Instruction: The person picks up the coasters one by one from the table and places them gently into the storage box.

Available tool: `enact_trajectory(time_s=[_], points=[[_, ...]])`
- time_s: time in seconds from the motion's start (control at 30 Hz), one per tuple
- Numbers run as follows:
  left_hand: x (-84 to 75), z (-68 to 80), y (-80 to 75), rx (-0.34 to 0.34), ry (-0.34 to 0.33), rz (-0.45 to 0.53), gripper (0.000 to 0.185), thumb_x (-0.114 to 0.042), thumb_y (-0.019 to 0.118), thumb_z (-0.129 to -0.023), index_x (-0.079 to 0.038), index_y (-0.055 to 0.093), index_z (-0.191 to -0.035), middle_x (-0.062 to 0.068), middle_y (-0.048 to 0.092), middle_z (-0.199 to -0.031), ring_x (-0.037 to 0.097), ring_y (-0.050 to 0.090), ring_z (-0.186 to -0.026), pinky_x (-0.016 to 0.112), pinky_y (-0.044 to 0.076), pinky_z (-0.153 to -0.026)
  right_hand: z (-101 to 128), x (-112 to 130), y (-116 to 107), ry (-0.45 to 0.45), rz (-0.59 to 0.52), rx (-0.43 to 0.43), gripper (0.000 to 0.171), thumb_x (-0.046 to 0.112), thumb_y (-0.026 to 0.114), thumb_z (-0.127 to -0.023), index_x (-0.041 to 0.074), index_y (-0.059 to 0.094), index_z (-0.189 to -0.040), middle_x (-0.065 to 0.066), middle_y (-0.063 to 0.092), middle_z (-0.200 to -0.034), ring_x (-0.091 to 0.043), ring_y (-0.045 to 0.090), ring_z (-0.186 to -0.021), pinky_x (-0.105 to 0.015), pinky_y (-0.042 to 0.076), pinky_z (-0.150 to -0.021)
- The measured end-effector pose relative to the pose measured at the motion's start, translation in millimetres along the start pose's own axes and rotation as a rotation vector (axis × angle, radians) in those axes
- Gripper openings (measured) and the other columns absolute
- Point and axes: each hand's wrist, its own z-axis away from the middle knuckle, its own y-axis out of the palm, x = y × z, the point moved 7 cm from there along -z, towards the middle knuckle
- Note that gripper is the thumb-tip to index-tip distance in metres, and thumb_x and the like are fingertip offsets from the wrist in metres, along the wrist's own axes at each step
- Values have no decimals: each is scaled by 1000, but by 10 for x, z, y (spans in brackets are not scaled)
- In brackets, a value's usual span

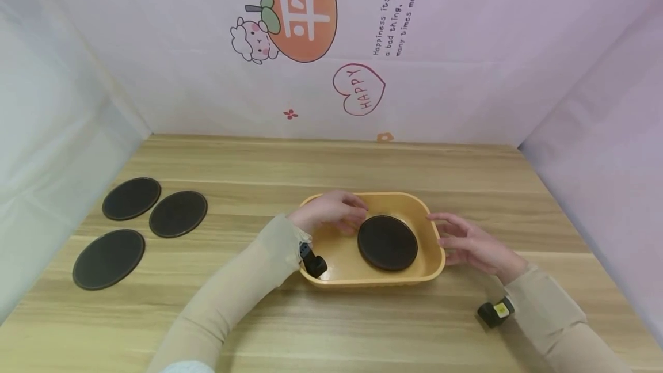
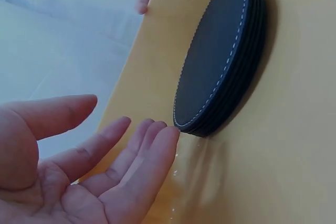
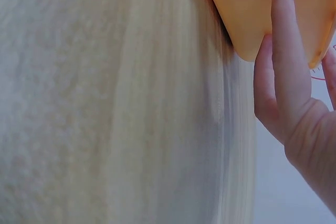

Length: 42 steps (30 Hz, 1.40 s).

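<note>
The supporting surface is a table (image 1: 336, 327) with a light wood-grain finish, the grain running left to right. A yellow rectangular tray (image 1: 336, 258) with rounded corners rests on it, long sides parallel to the grain. Well apart, to the left, three dark round discs lie flat: a rear disc (image 1: 132, 198), a right-hand disc (image 1: 178, 213) and a front disc (image 1: 109, 259).

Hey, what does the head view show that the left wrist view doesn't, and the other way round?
Only the head view shows three loose coasters on the wooden table and the printed heart on the backdrop.

Only the left wrist view clearly shows white stitching and layered sides on the coaster stack.

Both show that stack inside the yellow tub, the left hand and at least part of the right hand.
</note>
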Motion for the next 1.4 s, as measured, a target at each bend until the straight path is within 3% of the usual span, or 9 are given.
enact_trajectory(time_s=[0.4, 0.73, 1.07, 1.4], points=[[-73, 51, -76, 25, 55, 120, 44, -13, 54, -96, 4, 45, -135, 24, 55, -128, 33, 58, -114, 39, 54, -90, 0, -3, 12, 2, 7, 2, 44, 2, 46, -97, 30, 45, -131, 3, 44, -127, -15, 59, -109, -46, 55, -82], [-283, 201, -212, 59, 123, 229, 44, -10, 46, -99, 6, 37, -139, 32, 44, -135, 44, 44, -127, 51, 44, -100, -6, -14, 0, 11, 11, 4, 44, 2, 46, -97, 31, 44, -131, 2, 42, -127, -15, 58, -109, -46, 55, -83], [-309, 396, -485, 5, 154, 242, 43, -10, 45, -99, 6, 37, -138, 35, 42, -135, 46, 43, -126, 47, 47, -99, -25, -22, -16, 27, 13, -8, 44, 2, 47, -96, 30, 44, -130, 1, 42, -127, -16, 59, -109, -47, 54, -84], [-222, 654, -743, -117, 142, 232, 42, -12, 46, -99, 4, 38, -137, 32, 42, -134, 43, 45, -124, 41, 50, -96, -12, -5, -9, -15, -18, 14, 44, 1, 46, -97, 28, 44, -131, 1, 43, -128, -17, 59, -109, -47, 55, -82]])
